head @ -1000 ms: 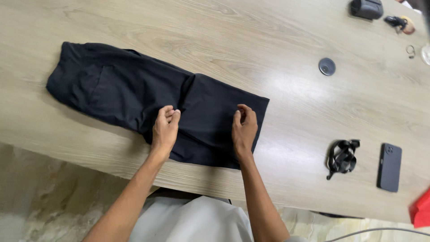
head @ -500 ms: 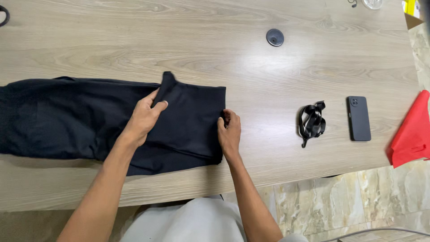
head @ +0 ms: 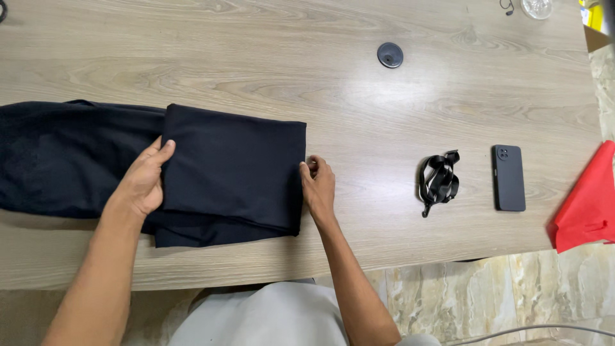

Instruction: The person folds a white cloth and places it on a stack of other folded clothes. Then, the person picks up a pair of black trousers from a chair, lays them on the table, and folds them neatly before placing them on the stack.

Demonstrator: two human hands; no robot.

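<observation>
Black trousers lie stretched along the near side of the pale wood tabletop, the right end doubled back over itself into a neat flat panel, the rest running off to the left edge of view. Left hand lies open on the cloth, fingers together and flat, pressing at the left edge of that folded panel with the thumb up against it. Right hand sits at the fold on the right edge, fingertips curled and pinched onto the cloth right where it turns over. Both forearms reach in from the near edge, one on each side of the folded part. Off to the right, well apart from the garment, there's a tangle of black strap, and just beyond it a dark phone lying face down. Further right a red cloth hangs over the tabletop's end. A small round dark cap sits further back on the wood
</observation>
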